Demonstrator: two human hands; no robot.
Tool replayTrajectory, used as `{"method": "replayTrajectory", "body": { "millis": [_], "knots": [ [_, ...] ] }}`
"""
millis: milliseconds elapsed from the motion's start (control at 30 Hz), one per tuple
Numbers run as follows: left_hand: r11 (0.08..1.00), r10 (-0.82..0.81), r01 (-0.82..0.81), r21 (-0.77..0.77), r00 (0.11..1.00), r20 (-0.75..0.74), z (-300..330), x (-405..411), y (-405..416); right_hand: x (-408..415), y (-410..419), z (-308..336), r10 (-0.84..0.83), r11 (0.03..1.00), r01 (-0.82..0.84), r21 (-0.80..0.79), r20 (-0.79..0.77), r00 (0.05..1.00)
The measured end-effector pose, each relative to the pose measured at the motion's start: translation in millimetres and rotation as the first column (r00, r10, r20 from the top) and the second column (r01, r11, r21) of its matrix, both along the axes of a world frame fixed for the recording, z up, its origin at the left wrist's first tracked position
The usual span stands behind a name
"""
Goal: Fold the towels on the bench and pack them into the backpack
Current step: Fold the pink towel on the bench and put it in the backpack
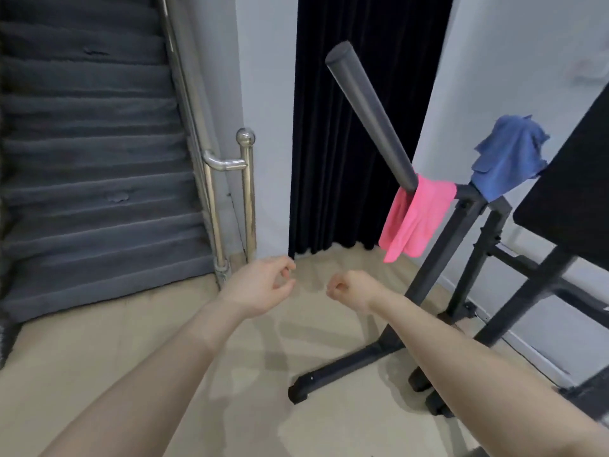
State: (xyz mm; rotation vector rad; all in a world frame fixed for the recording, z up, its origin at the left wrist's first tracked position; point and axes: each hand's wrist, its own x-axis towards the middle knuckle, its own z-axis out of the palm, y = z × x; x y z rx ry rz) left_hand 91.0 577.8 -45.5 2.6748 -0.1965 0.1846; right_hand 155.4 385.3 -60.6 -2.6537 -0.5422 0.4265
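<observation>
A pink towel (416, 220) hangs over the bar of a black weight bench frame (461, 232) on the right. Higher up, a blue towel (509, 156) is draped over the frame's top. The bench's black pad (573, 179) fills the far right. My left hand (263, 285) is held out over the floor with loosely curled fingers, holding nothing. My right hand (352, 290) is curled into a fist beside it, also holding nothing. Both hands are below and left of the pink towel. No backpack is in view.
A padded grey roller bar (369, 110) juts up and left from the frame. Carpeted grey stairs (92, 159) with a steel handrail (245, 192) rise on the left. A black curtain (356, 127) hangs at the back. The frame's feet (336, 371) spread over the beige floor.
</observation>
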Motion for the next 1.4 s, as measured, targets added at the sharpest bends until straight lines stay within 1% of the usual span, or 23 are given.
{"method": "replayTrajectory", "body": {
  "millis": [133,233,300,433,500,567,667,767,800,833,867,933,1000,1033,1067,1133,1167,1200,1233,1267,1333,1367,1400],
  "knots": [
    [0.984,-0.181,0.181,0.001,0.983,-0.025,12,90,9,53,10,7,-0.143,0.989,0.142,0.029,0.027,0.989],
    [0.950,-0.312,0.312,0.008,0.950,-0.013,8,144,-6,76,1,4,-0.255,0.966,0.251,0.068,0.054,0.966],
    [0.915,-0.402,0.403,0.019,0.915,-0.038,2,168,-23,84,-14,0,-0.340,0.939,0.336,0.071,0.053,0.939],
    [0.843,-0.536,0.539,-0.003,0.839,-0.092,4,203,-57,98,-51,2,-0.528,0.845,0.522,0.118,0.026,0.849],
    [0.795,-0.603,0.606,0.024,0.794,-0.078,12,227,-79,114,-75,6,-0.627,0.770,0.616,0.169,0.014,0.779],
    [0.762,-0.643,0.644,0.067,0.765,-0.040,22,252,-103,134,-96,10,-0.692,0.707,0.673,0.217,0.018,0.721],
    [0.720,-0.683,0.669,0.183,0.730,0.017,37,292,-139,177,-124,15,-0.733,0.658,0.691,0.301,0.044,0.679],
    [0.663,-0.716,0.676,0.322,0.698,0.007,53,330,-175,228,-145,24,-0.715,0.671,0.674,0.308,0.028,0.699],
    [0.638,-0.730,0.663,0.392,0.683,0.034,57,341,-186,246,-152,25,-0.704,0.684,0.663,0.304,0.035,0.710],
    [0.611,-0.750,0.630,0.479,0.654,0.098,63,350,-197,264,-158,28,-0.694,0.695,0.652,0.305,0.046,0.718],
    [0.582,-0.783,0.582,0.568,0.590,0.199,66,361,-207,282,-164,29,-0.677,0.716,0.632,0.295,0.074,0.732],
    [0.538,-0.818,0.442,0.717,0.480,0.318,70,377,-220,314,-173,30,-0.617,0.777,0.580,0.244,0.116,0.778],
    [0.540,-0.821,0.353,0.764,0.420,0.387,64,389,-226,338,-180,26,-0.572,0.809,0.536,0.242,0.114,0.812],
    [0.560,-0.803,0.319,0.764,0.437,0.406,61,394,-228,345,-183,25,-0.561,0.814,0.521,0.256,0.120,0.819],
    [0.583,-0.776,0.291,0.759,0.476,0.413,61,395,-230,350,-186,24,-0.558,0.817,0.511,0.268,0.141,0.818],
    [0.623,-0.700,0.227,0.748,0.588,0.404,65,395,-232,355,-193,19,-0.606,0.786,0.543,0.297,0.192,0.772],
    [0.612,-0.665,0.219,0.760,0.663,0.345,62,397,-233,358,-198,16,-0.655,0.747,0.584,0.317,0.201,0.728],
    [0.598,-0.637,0.210,0.773,0.710,0.301,57,400,-235,362,-204,12,-0.708,0.697,0.632,0.339,0.189,0.680],
    [0.595,-0.606,0.195,0.780,0.746,0.276,58,401,-236,368,-209,8,-0.758,0.638,0.676,0.367,0.144,0.637],
    [0.597,-0.605,0.181,0.781,0.741,0.291,59,401,-237,373,-212,5,-0.789,0.578,0.704,0.413,0.061,0.612],
    [0.550,-0.591,0.125,0.825,0.757,0.280,56,401,-240,381,-214,1,-0.762,0.476,0.702,0.529,-0.150,0.630],
    [0.561,-0.573,0.087,0.823,0.758,0.311,53,403,-239,383,-212,1,-0.733,0.459,0.688,0.563,-0.198,0.651],
    [0.591,-0.584,0.079,0.803,0.728,0.358,53,404,-239,384,-211,0,-0.726,0.471,0.672,0.571,-0.181,0.663]
  ]
}}
